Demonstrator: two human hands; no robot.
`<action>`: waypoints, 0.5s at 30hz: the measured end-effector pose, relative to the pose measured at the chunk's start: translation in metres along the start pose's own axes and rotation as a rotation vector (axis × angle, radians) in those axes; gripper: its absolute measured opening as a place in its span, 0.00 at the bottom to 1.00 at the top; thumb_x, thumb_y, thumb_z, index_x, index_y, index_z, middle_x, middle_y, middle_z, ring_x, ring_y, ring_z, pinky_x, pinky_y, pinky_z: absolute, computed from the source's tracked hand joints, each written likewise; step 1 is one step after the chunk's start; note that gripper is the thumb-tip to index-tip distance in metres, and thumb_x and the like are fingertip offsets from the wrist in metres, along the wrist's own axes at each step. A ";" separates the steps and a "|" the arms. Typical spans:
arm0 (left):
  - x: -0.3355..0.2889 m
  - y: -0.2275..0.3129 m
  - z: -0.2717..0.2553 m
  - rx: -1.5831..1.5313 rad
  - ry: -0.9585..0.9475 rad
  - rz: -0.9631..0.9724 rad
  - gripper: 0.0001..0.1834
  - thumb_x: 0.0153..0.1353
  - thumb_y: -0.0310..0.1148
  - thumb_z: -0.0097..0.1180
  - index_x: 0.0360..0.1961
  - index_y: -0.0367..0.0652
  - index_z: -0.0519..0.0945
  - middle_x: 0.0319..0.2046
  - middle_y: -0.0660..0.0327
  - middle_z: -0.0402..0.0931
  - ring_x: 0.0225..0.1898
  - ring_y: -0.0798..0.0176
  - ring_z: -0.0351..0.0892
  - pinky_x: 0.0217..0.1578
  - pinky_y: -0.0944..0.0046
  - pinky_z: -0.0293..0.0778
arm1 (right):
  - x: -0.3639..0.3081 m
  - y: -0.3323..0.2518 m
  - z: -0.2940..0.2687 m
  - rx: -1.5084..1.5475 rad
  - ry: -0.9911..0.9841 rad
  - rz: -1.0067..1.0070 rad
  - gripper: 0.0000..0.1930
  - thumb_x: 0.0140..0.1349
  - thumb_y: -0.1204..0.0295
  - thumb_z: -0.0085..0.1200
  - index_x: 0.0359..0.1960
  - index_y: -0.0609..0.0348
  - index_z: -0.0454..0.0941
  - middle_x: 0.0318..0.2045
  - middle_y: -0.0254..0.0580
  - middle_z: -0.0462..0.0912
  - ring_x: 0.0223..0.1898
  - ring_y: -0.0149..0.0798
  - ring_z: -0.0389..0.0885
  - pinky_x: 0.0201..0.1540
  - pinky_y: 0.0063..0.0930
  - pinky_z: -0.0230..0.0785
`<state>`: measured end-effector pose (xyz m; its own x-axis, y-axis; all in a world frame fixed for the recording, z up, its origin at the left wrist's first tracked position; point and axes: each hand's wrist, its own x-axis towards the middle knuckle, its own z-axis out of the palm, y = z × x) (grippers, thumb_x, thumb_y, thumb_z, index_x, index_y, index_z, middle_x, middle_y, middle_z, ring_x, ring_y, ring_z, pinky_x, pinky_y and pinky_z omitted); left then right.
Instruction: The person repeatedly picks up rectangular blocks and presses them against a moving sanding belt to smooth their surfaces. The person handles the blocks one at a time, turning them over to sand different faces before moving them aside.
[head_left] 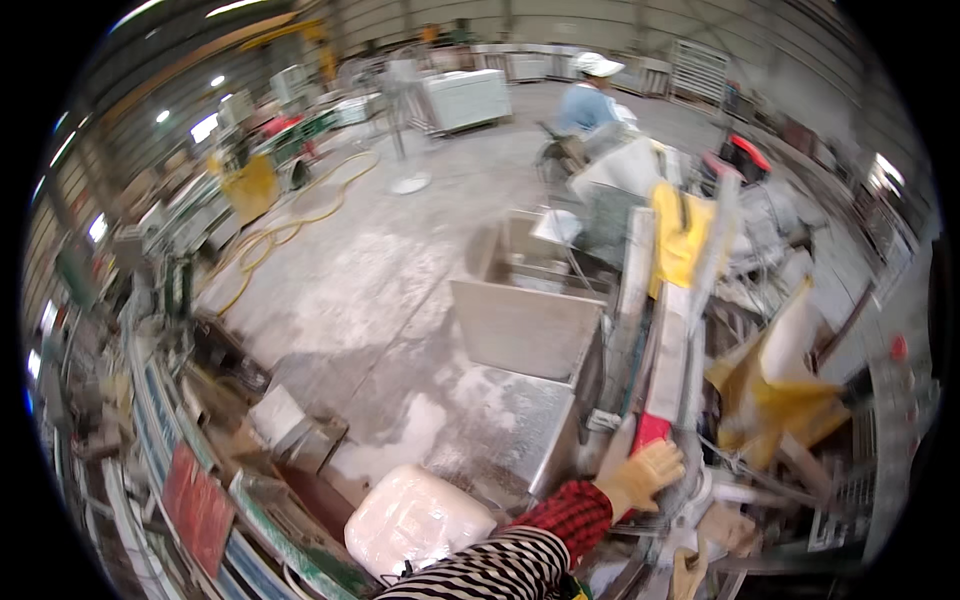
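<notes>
My left hand [642,476], in a pale yellow work glove with a red checked and striped sleeve behind it, reaches across to the lower right. Its fingers are stretched out and apart. The palm lies over or just above a red piece [652,431] at the near end of a long pale bar [669,350]; whether they touch is blurred. Below it, near the lower edge, a second beige glove shape [688,572] appears to be my right hand; its fingers are too unclear to read. A pale plastic-wrapped bundle [415,522] sits beside my left forearm.
Grey metal bins [525,328] stand ahead. A yellow cloth or glove [680,235] hangs over the bars. Cluttered scrap and a yellow-and-white sack [780,390] lie right. A person in a white cap [590,105] is farther off. A yellow hose [270,238] crosses the floor.
</notes>
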<state>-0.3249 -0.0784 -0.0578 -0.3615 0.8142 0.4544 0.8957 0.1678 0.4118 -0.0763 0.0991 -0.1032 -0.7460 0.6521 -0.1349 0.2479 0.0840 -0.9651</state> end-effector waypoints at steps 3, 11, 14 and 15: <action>-0.008 -0.007 0.007 -0.001 -0.045 -0.061 0.54 0.27 0.47 0.77 0.60 0.38 0.70 0.66 0.45 0.61 0.70 0.41 0.54 0.70 0.43 0.47 | 0.092 -0.073 0.069 -0.144 -0.224 -0.151 0.36 0.59 0.80 0.57 0.69 0.67 0.57 0.36 0.39 0.74 0.34 0.28 0.69 0.41 0.23 0.69; -0.009 -0.033 0.071 0.212 0.108 0.057 0.45 0.49 0.51 0.60 0.67 0.43 0.63 0.69 0.51 0.58 0.73 0.45 0.48 0.72 0.43 0.38 | 0.209 -0.171 0.249 -0.757 -0.203 -0.198 0.44 0.56 0.54 0.62 0.69 0.65 0.57 0.69 0.65 0.57 0.70 0.60 0.57 0.69 0.44 0.54; -0.017 -0.054 0.144 0.523 0.093 -0.112 0.33 0.62 0.42 0.47 0.69 0.48 0.63 0.69 0.58 0.58 0.73 0.50 0.48 0.74 0.48 0.41 | 0.184 -0.193 0.279 -0.936 -0.130 -0.120 0.44 0.58 0.56 0.61 0.72 0.59 0.53 0.71 0.64 0.53 0.71 0.60 0.53 0.70 0.43 0.52; -0.019 -0.055 0.145 0.976 0.171 -0.083 0.33 0.62 0.43 0.48 0.68 0.48 0.63 0.69 0.58 0.58 0.73 0.49 0.48 0.74 0.49 0.41 | 0.191 -0.177 0.271 -0.914 -0.111 -0.153 0.44 0.58 0.56 0.61 0.72 0.58 0.52 0.71 0.64 0.52 0.71 0.61 0.52 0.70 0.43 0.52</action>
<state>-0.3296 -0.0229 -0.2036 -0.3966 0.7005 0.5932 0.6584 0.6674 -0.3479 -0.4302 0.0042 -0.0191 -0.8537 0.5133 -0.0874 0.4973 0.7540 -0.4292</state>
